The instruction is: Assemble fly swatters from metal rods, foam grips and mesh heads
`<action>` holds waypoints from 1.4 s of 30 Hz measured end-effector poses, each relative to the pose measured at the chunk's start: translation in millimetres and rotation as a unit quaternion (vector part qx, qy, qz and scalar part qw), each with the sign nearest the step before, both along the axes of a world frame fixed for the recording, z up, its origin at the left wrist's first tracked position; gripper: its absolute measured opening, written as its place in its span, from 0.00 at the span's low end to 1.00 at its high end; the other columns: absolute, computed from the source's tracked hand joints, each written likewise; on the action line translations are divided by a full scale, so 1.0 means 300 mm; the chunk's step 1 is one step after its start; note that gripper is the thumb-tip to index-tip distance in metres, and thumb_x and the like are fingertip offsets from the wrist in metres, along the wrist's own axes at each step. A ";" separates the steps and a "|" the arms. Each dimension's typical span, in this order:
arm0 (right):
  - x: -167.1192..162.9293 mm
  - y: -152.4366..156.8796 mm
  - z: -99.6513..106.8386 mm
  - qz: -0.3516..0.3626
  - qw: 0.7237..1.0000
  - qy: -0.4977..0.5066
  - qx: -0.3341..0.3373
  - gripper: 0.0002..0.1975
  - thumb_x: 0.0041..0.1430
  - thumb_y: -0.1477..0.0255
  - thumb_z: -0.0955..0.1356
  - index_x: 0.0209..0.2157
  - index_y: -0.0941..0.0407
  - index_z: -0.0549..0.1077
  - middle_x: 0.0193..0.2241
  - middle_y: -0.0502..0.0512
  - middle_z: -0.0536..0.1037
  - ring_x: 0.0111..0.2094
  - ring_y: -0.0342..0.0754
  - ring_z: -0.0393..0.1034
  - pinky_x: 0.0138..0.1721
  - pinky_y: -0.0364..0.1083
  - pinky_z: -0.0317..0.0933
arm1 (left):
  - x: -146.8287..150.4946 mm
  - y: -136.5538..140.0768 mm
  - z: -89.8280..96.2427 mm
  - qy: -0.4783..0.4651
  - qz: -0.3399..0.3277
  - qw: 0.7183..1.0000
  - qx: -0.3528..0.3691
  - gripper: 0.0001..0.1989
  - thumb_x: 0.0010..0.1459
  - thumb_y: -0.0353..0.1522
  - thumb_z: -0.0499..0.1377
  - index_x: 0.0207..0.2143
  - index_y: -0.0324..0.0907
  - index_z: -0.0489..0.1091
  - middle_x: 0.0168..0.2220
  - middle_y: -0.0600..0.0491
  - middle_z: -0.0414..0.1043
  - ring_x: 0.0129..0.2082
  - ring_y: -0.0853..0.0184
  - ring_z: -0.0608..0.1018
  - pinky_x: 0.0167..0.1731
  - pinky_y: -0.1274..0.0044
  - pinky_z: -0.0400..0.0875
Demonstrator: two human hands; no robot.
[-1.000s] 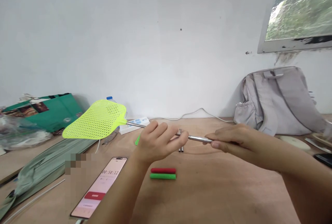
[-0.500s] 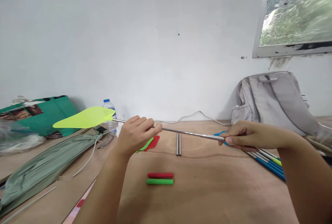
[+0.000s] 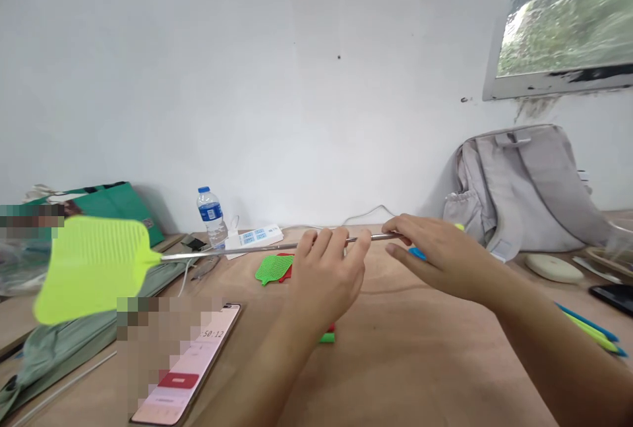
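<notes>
A fly swatter with a yellow-green head [image 3: 93, 269] and a thin metal rod [image 3: 237, 250] spans the view in the air, its head at the left. My left hand [image 3: 329, 272] is closed round the middle of the rod. At the rod's right end, my right hand [image 3: 430, 256] has its fingers curled over the metal, the thumb lower and a little apart. Behind my left hand lie a green swatter head [image 3: 271, 270] and a red one [image 3: 285, 275]. Green and red tubes [image 3: 327, 337] peek out beside my left wrist. A blue piece [image 3: 417, 253] shows under my right hand.
A phone [image 3: 198, 368] lies at front left. Farther back are a water bottle [image 3: 211, 216], a white power strip [image 3: 254, 237] and a green bag [image 3: 113, 206]. On the right stand a grey backpack [image 3: 524, 183] and blue and yellow handles [image 3: 591, 329].
The swatter's head has swung left and nearer, turning its face toward me. My left hand has slid right, my right hand left and up, so they are closer together.
</notes>
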State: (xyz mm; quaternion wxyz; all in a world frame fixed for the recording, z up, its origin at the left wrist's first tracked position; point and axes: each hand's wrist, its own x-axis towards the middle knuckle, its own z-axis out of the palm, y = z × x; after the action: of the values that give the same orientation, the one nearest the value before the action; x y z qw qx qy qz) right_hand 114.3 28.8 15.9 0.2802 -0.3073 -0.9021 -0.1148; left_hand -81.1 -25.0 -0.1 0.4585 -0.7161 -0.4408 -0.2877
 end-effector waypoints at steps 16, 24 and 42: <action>0.097 0.180 -0.064 -0.183 0.920 0.082 0.336 0.13 0.44 0.74 0.62 0.10 0.56 0.59 0.08 0.45 0.60 0.14 0.39 0.52 0.19 0.41 0.38 | -0.229 0.014 0.080 0.204 0.069 0.960 0.177 0.11 0.50 0.21 0.54 0.33 0.46 0.66 0.20 0.59 0.63 0.20 0.72 0.62 0.23 0.77 0.55; 0.188 0.192 -0.048 -0.204 0.902 0.106 0.365 0.13 0.43 0.77 0.62 0.10 0.55 0.60 0.08 0.48 0.62 0.14 0.39 0.52 0.18 0.41 0.42 | -0.344 -0.042 0.129 0.238 0.072 0.940 0.235 0.11 0.48 0.21 0.56 0.27 0.47 0.66 0.18 0.59 0.60 0.18 0.72 0.61 0.19 0.78 0.55; 0.228 0.299 -0.135 -0.188 0.912 0.135 0.339 0.16 0.50 0.71 0.64 0.11 0.54 0.60 0.10 0.49 0.65 0.17 0.43 0.60 0.21 0.43 0.49 | -0.402 -0.028 0.125 0.259 0.061 0.945 0.188 0.11 0.51 0.21 0.54 0.26 0.47 0.66 0.18 0.60 0.61 0.17 0.74 0.62 0.20 0.79 0.58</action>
State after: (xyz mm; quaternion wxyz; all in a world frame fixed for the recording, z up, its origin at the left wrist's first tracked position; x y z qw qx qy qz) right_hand 182.8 118.6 -24.6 0.4595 -0.3707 -0.6880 -0.4220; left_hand -201.7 -33.3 37.5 0.7001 -0.6384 -0.2870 -0.1413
